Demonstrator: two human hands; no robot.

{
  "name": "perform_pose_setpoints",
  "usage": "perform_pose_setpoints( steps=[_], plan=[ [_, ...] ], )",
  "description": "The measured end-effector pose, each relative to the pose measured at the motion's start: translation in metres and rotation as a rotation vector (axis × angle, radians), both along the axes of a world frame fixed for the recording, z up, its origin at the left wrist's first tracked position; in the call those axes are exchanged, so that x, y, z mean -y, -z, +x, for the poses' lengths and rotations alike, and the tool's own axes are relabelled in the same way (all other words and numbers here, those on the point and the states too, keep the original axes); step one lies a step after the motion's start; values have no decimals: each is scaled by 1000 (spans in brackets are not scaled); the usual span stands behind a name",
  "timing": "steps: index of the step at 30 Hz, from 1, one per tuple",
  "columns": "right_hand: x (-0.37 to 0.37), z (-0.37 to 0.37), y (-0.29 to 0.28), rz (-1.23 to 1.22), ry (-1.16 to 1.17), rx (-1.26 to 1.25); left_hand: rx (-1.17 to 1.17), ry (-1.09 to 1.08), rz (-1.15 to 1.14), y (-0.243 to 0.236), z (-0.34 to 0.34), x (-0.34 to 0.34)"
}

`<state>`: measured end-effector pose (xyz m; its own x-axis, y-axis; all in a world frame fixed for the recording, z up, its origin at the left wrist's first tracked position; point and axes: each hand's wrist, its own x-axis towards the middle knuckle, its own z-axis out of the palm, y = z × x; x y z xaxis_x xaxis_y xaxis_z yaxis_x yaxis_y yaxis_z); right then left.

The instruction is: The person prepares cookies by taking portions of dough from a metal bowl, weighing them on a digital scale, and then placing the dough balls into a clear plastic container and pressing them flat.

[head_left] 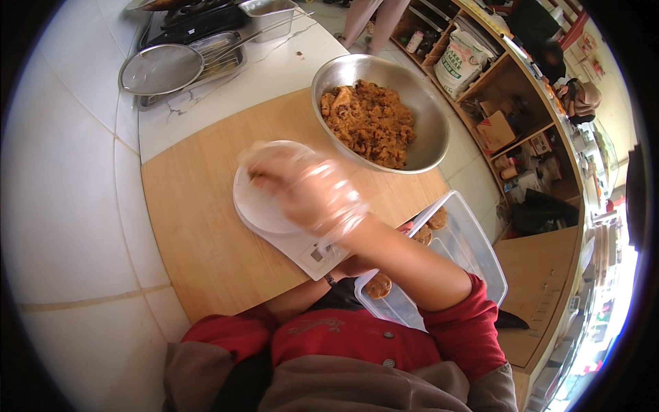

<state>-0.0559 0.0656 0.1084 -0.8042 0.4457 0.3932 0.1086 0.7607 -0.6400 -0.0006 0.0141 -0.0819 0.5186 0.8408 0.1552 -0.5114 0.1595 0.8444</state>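
A white kitchen scale with a round pan lies on the wooden board. Over its pan is my right hand in a clear plastic glove, smeared by motion. A small brown spot shows near its fingers, but I cannot tell whether they hold it. My left hand, a dark band at its wrist, passes beneath my right forearm. Its fingertips show at the rim of a clear plastic container, and the rest is hidden. Flat brown patties lie inside. Beyond the scale, a steel bowl holds a brown crumbly mixture.
The wooden board covers much of the white counter. A mesh strainer rests on a tray at the far left, beside a metal pan. Shelves with a white sack stand to the right. Another person's legs are beyond.
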Motion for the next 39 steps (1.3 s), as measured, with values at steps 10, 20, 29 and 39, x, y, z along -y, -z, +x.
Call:
perform_pose_setpoints(
  steps=[10, 20, 29, 39],
  plan=[
    [16, 199, -55, -875, 321, -264, 146, 10, 49, -13, 5, -4],
    [56, 320, 62, -100, 860, 277, 13, -116, 5, -42, 4, -1],
    [117, 270, 57, 209, 560, 802, -659, -134, 86, -74, -21, 12],
    [117, 249, 86, -94, 130, 853, -1466, -213, 818, -205, 16, 32]
  ],
)
